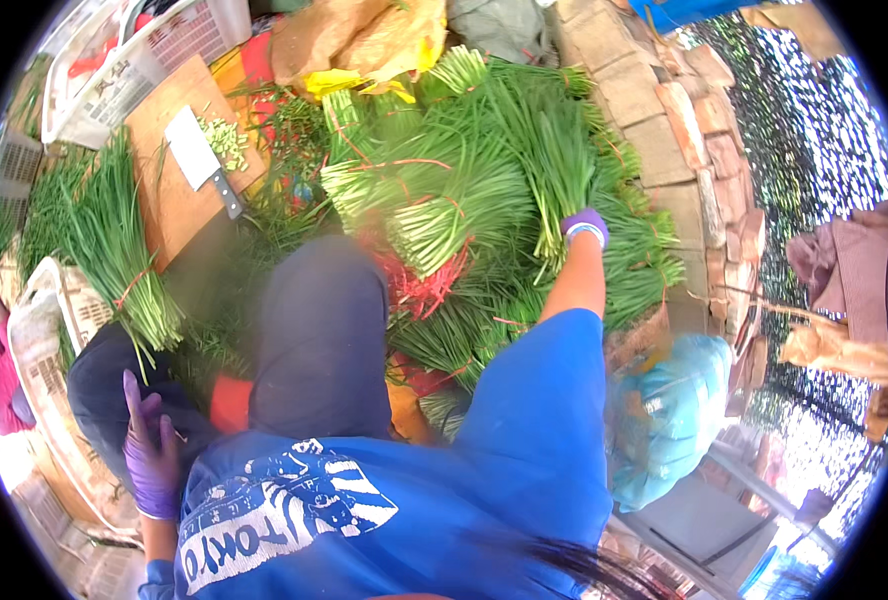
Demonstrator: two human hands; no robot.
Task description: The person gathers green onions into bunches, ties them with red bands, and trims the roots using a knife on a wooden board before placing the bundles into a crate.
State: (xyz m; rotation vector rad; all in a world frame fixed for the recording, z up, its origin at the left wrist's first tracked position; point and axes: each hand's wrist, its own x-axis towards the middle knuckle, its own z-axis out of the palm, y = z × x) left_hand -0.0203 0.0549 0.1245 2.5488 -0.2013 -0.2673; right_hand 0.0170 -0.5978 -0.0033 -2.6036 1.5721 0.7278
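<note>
My right hand [586,226], in a purple glove, is closed round the side of a bunch of garlic chives [544,150] on top of the heap; my right arm is stretched forward. Beneath and left of it lie several tied bundles of chives [444,205], their pale cut ends toward me. My left hand [152,450], also gloved in purple, is raised beside my left knee with fingers stretched and nothing in it. Ahead of it, a tied bundle of chives [124,250] leans at the left. A cleaver [199,155] rests on a wooden cutting board [169,195] beside chopped stem ends [226,143].
Red ties [424,285] lie loose between my knees and the heap. White plastic crates [159,50] stand at the far left, with another basket [39,340] near my left leg. A brick edging [719,180] runs along the right, near a bluish plastic bag [674,420].
</note>
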